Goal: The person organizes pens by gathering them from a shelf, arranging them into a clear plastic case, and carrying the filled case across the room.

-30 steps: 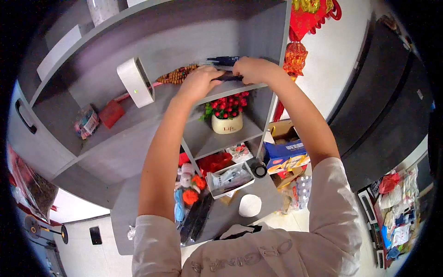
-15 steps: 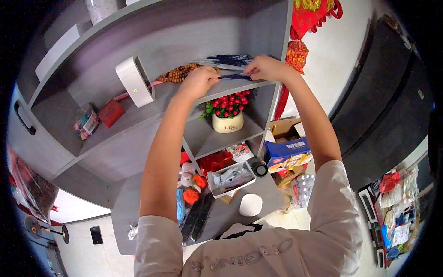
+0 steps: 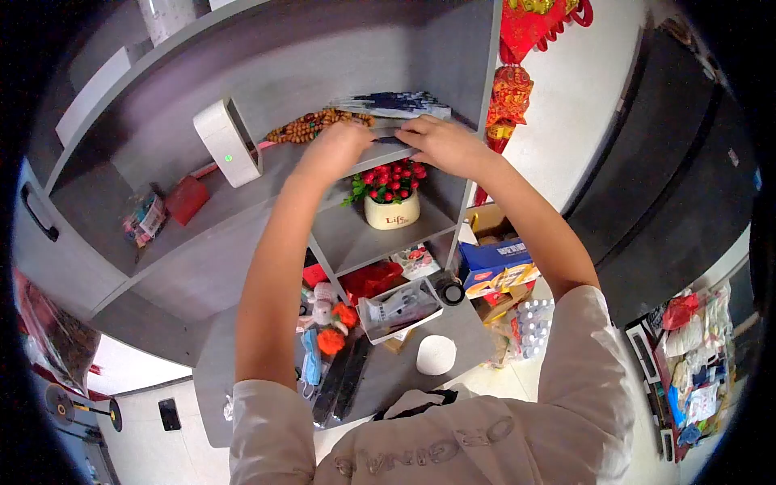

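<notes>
Grey shelving (image 3: pixel 279 61) holds berries (image 3: pixel 391 179) in a pot (image 3: pixel 393 212); hands (image 3: pixel 339 149) (image 3: pixel 444 145) pinch something dark (image 3: pixel 387 140).

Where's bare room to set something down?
The grey lower shelf left of the cream flowerpot, and the grey desk right of the white rounded pad. Crowded: the upper shelf around the brown beads, blue-and-white bundle, left hand and right hand.

Shelf (image 3: pixel 234 206) finished in grey, strip (image 3: pixel 388 140) toned dark towards twelve o'clock, bundle (image 3: pixel 392 103) streaked navy and white above it, beads (image 3: pixel 299 131) coloured brown at eleven, berries (image 3: pixel 394 179) coloured red over a cream pot (image 3: pixel 393 212), ornament (image 3: pixel 511 97) patterned red and gold at one, pompoms (image 3: pixel 331 340) coloured orange-red at seven
</notes>
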The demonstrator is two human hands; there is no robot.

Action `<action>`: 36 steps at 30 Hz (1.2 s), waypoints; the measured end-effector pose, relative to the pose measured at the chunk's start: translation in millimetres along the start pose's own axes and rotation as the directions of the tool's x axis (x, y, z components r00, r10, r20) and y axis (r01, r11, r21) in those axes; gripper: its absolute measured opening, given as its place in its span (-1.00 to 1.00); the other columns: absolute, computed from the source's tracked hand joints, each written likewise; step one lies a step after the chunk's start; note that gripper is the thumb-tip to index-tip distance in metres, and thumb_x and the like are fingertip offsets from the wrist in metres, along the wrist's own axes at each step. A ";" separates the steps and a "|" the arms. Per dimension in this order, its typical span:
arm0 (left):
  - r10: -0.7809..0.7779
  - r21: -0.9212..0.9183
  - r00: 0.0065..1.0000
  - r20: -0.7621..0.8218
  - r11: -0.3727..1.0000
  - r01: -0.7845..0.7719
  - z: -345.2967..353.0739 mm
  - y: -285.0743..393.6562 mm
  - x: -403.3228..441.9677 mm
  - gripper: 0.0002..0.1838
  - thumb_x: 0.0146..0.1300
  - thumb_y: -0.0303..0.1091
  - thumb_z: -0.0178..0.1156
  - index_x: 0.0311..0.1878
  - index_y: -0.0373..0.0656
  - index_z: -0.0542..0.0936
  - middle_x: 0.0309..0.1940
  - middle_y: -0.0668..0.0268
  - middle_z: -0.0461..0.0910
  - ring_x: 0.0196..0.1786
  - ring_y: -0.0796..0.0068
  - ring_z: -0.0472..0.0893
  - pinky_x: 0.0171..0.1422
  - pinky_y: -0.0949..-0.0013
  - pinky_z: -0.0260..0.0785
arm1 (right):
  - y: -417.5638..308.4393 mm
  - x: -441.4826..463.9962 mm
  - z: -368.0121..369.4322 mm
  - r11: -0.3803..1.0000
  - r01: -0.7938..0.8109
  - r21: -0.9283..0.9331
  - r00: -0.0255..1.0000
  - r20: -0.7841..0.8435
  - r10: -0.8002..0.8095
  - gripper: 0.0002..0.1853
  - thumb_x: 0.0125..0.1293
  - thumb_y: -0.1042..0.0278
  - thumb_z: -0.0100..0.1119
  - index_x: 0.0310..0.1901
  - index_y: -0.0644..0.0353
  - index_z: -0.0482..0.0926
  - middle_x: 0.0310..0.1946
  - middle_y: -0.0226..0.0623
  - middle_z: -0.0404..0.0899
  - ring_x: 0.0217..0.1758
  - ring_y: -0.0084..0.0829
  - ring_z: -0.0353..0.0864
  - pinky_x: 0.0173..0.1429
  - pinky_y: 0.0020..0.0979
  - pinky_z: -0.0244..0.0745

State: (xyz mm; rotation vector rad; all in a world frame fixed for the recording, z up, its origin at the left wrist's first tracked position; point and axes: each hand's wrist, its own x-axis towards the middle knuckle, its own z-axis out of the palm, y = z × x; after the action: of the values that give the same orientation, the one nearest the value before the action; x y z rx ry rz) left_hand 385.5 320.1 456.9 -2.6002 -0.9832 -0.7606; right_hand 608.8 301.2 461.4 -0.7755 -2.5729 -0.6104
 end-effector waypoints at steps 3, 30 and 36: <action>-0.048 0.035 0.999 0.006 0.998 0.048 -2.5 13.4 -10.5 -0.81 0.12 -0.40 0.04 -0.23 -0.25 0.54 -0.26 0.10 0.55 -0.17 0.10 0.53 -0.06 0.16 0.38 | 0.7 1.1 3.5 0.999 0.040 0.008 0.999 -0.032 -0.040 -0.54 0.00 0.42 0.18 0.01 0.28 0.44 -0.03 -0.18 0.44 0.05 -0.21 0.41 0.09 -0.32 0.37; -0.587 -0.830 0.690 0.423 -0.557 0.035 54.8 127.9 -33.3 -0.40 0.24 0.00 0.04 0.17 -0.29 0.27 0.14 0.10 0.33 0.26 0.27 0.28 0.33 0.23 0.07 | -29.2 -9.7 2.6 0.975 -0.081 -0.206 0.991 -0.120 0.057 -0.72 -0.06 0.46 0.04 -0.26 0.36 0.50 -0.29 -0.22 0.47 -0.17 -0.29 0.48 -0.12 -0.40 0.46; -0.602 -0.758 0.647 0.468 -0.649 -0.056 50.2 112.1 -4.0 -0.58 0.30 -0.05 -0.02 0.06 -0.17 0.35 -0.04 0.26 0.40 0.03 0.36 0.38 0.21 0.25 0.18 | -45.1 -19.1 7.4 0.978 -0.066 -0.197 0.948 -0.317 0.000 -0.77 -0.07 0.42 0.07 -0.34 0.34 0.52 -0.34 -0.20 0.49 -0.23 -0.30 0.51 -0.22 -0.41 0.53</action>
State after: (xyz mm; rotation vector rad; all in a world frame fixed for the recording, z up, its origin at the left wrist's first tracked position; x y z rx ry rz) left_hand 477.5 255.8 406.9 -1.7932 -1.4725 -4.1564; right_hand 595.3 262.9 433.1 -0.7177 -2.2232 -0.9218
